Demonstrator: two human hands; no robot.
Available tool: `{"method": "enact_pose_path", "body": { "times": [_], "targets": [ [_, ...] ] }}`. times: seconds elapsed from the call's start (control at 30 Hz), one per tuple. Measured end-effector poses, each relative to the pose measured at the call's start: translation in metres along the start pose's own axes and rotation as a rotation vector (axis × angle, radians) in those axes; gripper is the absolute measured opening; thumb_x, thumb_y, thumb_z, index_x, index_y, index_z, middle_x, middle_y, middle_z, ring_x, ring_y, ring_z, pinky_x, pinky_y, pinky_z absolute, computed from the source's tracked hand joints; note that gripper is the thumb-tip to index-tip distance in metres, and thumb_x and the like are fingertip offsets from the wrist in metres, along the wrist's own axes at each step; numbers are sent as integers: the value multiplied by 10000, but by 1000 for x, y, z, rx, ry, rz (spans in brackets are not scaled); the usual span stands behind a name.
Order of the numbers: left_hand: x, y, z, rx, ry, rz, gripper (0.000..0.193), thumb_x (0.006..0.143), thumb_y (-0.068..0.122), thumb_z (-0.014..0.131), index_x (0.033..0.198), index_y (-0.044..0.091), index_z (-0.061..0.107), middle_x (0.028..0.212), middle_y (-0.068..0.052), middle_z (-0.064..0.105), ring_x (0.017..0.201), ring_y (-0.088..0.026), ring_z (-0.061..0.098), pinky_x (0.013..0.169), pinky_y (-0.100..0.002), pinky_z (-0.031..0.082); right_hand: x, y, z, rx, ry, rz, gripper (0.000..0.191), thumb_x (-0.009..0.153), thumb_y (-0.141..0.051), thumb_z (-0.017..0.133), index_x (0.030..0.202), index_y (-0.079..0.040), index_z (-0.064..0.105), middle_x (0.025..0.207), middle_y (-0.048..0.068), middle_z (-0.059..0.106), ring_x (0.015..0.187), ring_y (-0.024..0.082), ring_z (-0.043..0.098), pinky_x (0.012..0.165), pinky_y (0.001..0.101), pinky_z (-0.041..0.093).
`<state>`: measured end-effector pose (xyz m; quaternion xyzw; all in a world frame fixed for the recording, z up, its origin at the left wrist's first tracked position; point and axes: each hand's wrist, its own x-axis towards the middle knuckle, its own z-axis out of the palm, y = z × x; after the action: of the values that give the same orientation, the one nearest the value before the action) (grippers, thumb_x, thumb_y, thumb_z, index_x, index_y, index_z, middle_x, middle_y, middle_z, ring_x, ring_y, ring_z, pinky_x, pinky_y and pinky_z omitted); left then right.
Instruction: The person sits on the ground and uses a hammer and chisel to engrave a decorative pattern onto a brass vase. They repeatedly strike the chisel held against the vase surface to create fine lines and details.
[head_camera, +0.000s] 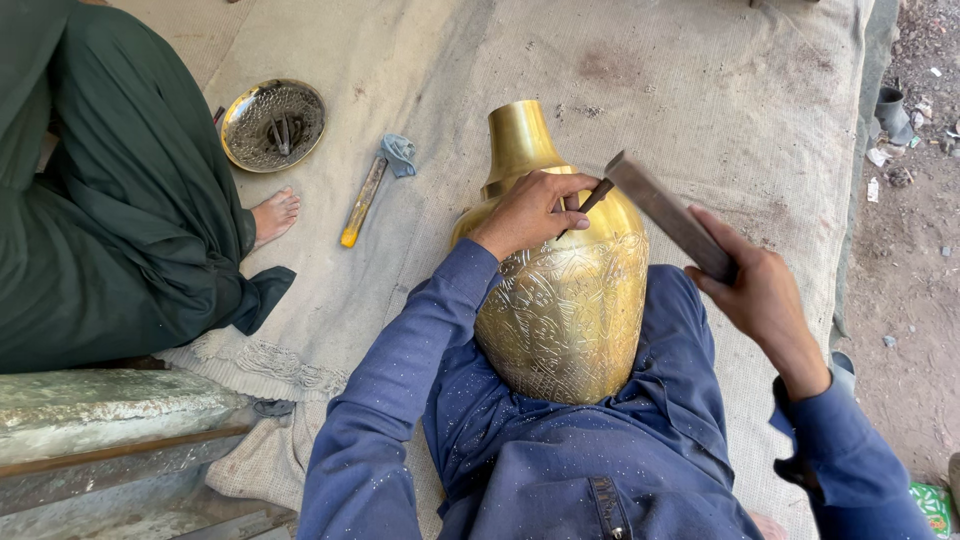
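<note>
Brass vase (565, 310) lay on its side in the person's lap, long axis running straight away, neck farthest. Left hand (530, 212) rested on the vase's shoulder, fingers pinched round a slim chisel (592, 198), its tip against the metal. Right hand (762, 290), off to the right and clear of the vase, gripped a flat metal bar (665, 213); the bar's far end stood just above the chisel head. Left hand was nearer the vase.

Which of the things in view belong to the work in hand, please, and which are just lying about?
In use: brass vase on the lap; chisel held against it by left hand; flat metal bar raised in right hand.

Lying about: brass dish holding small tools; yellow-handled tool; grey rag.
</note>
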<state>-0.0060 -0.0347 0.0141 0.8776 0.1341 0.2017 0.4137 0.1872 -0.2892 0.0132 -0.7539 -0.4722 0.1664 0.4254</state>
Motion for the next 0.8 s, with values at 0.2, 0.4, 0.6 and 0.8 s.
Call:
{"method": "enact_pose_path", "body": {
  "times": [0.2, 0.4, 0.6, 0.8],
  "targets": [
    [-1, 9, -3, 57, 5, -49, 526, 765, 128, 861, 1270, 135, 713, 726, 3, 697, 660, -126, 641, 696, -322, 537, -2, -7, -4, -135, -15, -22, 673, 853, -133, 836, 1476, -79, 587, 1006, 146, 727, 844, 211, 709, 738, 357, 565],
    [-3, 13, -6, 49, -8, -55, 511, 786, 127, 849, 1279, 140, 713, 713, -16, 684, 630, -141, 621, 663, -342, 521, -3, -9, -7, -73, -10, -132, 726, 865, -128, 806, 1537, -21, 552, 1248, 239, 686, 1053, 295, 678, 881, 411, 569],
    [-6, 12, -5, 30, 13, -30, 516, 785, 127, 842, 1284, 133, 708, 704, -22, 669, 653, -146, 640, 678, -342, 532, -3, -7, -6, 6, 11, -61, 788, 861, -182, 807, 1545, 18, 470, 1228, 215, 701, 1082, 244, 681, 919, 384, 556],
    [-11, 12, -3, 36, 31, -17, 507, 793, 131, 842, 1282, 123, 709, 697, -20, 673, 652, -137, 642, 684, -334, 532, -3, -14, -5, 47, 14, 120, 827, 844, -200, 808, 1595, -104, 473, 1076, 182, 731, 892, 201, 711, 787, 369, 594]
  ]
}}
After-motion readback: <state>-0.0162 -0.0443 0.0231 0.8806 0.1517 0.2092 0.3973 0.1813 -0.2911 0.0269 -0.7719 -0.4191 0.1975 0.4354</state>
